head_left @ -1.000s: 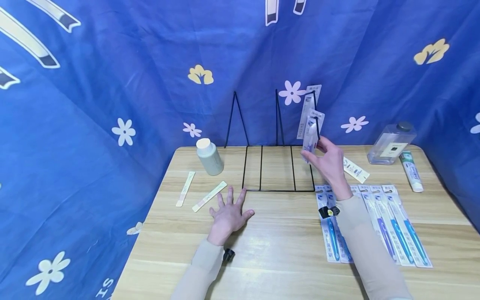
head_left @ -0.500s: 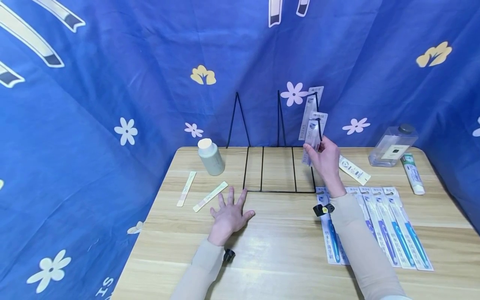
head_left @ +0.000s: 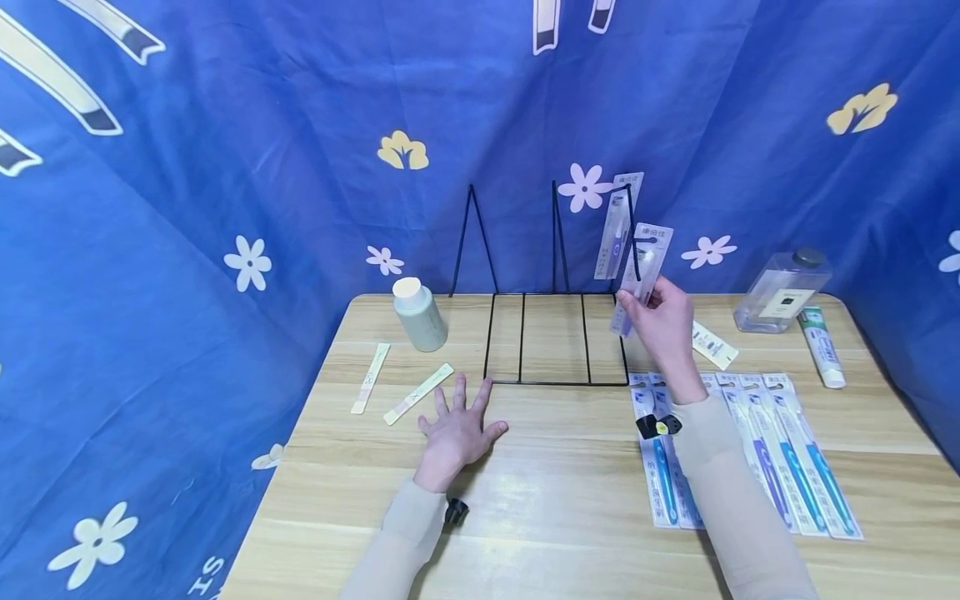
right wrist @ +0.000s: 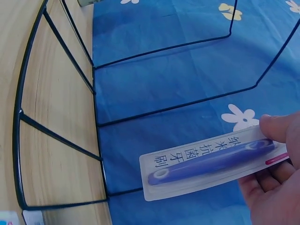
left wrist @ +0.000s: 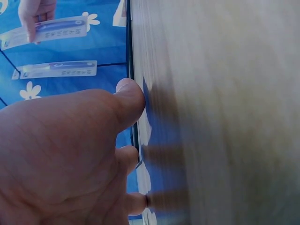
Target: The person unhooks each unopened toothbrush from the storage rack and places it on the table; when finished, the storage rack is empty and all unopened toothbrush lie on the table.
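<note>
My right hand [head_left: 663, 325] pinches a packaged toothbrush [head_left: 647, 271] between thumb and fingers at the rack's right side. Its purple handle [right wrist: 211, 161] shows through the clear pack in the right wrist view. Beside the pack's upper left edge is the end of a rack arm; whether it passes through the pack's hole I cannot tell. Another packaged toothbrush [head_left: 617, 233] hangs behind it, on the same side of the black wire rack [head_left: 555, 383]. My left hand [head_left: 455, 433] lies on the table with fingers spread, a fingertip at the rack's front left corner.
Several packaged toothbrushes [head_left: 806, 458] lie in a row at right, partly under my right forearm. Behind them are a white packet [head_left: 712, 346], a clear bottle [head_left: 783, 292] and a toothpaste tube [head_left: 821, 346]. At left stand a grey-green bottle [head_left: 420, 315] and two flat strips [head_left: 418, 393].
My right hand has shifted a little to the right with the toothbrush pack, uncovering more of the hanging toothbrush behind. The left hand has stayed put.
</note>
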A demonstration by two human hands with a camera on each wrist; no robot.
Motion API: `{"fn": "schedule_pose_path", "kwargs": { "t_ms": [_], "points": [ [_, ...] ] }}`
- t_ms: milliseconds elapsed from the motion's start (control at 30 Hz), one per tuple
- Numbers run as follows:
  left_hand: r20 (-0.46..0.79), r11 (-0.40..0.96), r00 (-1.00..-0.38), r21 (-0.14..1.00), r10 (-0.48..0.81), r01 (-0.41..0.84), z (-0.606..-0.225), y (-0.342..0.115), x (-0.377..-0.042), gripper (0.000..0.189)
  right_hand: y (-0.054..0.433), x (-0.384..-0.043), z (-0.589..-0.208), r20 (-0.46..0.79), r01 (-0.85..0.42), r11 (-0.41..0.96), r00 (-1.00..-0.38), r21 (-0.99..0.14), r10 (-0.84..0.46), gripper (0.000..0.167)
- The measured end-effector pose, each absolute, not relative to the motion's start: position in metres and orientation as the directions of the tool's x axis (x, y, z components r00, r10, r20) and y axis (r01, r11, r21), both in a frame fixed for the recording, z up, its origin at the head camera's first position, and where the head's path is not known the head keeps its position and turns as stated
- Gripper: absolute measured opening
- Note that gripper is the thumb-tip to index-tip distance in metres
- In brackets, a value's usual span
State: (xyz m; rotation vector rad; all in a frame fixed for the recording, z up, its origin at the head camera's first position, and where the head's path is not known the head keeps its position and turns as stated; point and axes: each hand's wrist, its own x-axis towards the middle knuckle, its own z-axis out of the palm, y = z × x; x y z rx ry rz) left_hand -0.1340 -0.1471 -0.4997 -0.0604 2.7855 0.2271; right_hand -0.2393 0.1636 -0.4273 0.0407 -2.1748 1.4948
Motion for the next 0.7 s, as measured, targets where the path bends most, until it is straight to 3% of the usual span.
{"fn": "schedule_pose_path", "kwargs": {
  "t_ms": [233, 500, 700],
  "points": [
    [-0.343, 0.986, -0.939, 0.154, -0.007, -0.064, -0.500, -0.147, -0.134, 0.079, 0.182, -0.225, -0.427, 0.376, -0.239, 0.454, -0.895, -0.858, 0.239, 0.029],
    [-0.340, 0.986, -0.941, 0.153, -0.007, -0.062, -0.500, -0.147, -0.134, 0.079, 0.220, -0.200, -0.428, 0.220, -0.119, 0.477, -0.962, -0.871, 0.161, 0.036],
    [-0.344, 0.987, -0.939, 0.148, -0.011, -0.066, -0.499, -0.147, -0.134, 0.079, 0.247, -0.183, -0.432, 0.195, -0.082, 0.505, -0.965, -0.859, 0.176, 0.036]
  ]
}}
